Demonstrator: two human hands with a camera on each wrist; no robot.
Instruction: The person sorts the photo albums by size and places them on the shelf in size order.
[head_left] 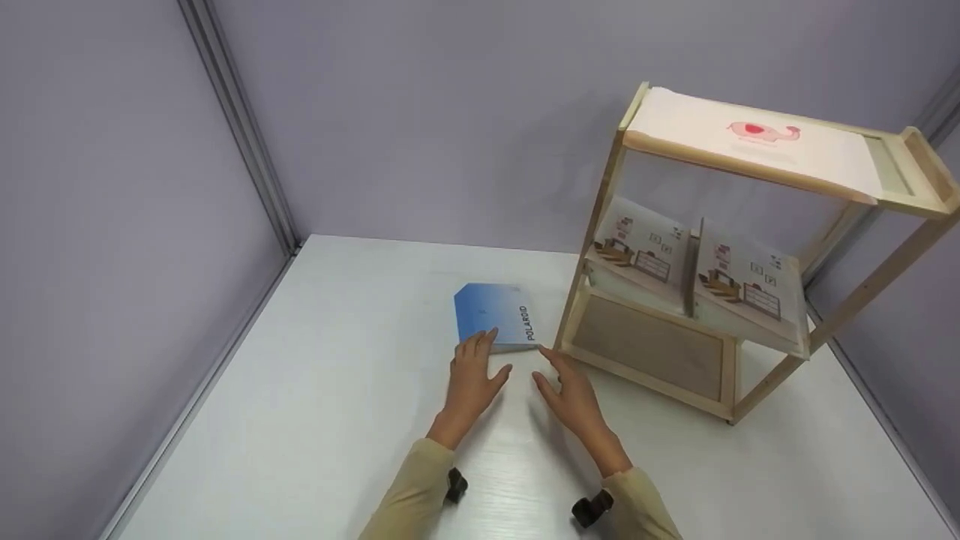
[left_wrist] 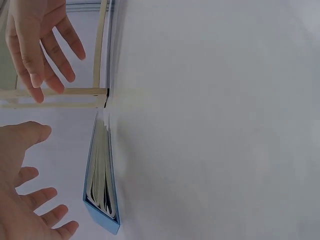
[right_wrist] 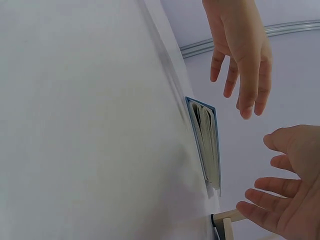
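A blue binder-like album [head_left: 491,315] marked POLAROID lies flat on the white table, its cover shading to white at the right. Its page edges show in the left wrist view, where the album [left_wrist: 102,175] stands slightly gaping at the near side. My left hand [head_left: 471,379] hovers at the album's near left edge, fingers spread and overlapping it in the head view. At its near right corner is my right hand [head_left: 574,394], index finger stretched toward it. Neither hand grips anything; both thumbs point inward.
A wooden rack [head_left: 652,352] stands right of the album, close to my right hand. Two slanted printed panels [head_left: 750,289] sit in its middle, and a white cloth [head_left: 757,142] with a pink elephant covers its top. Grey walls [head_left: 420,120] enclose the table.
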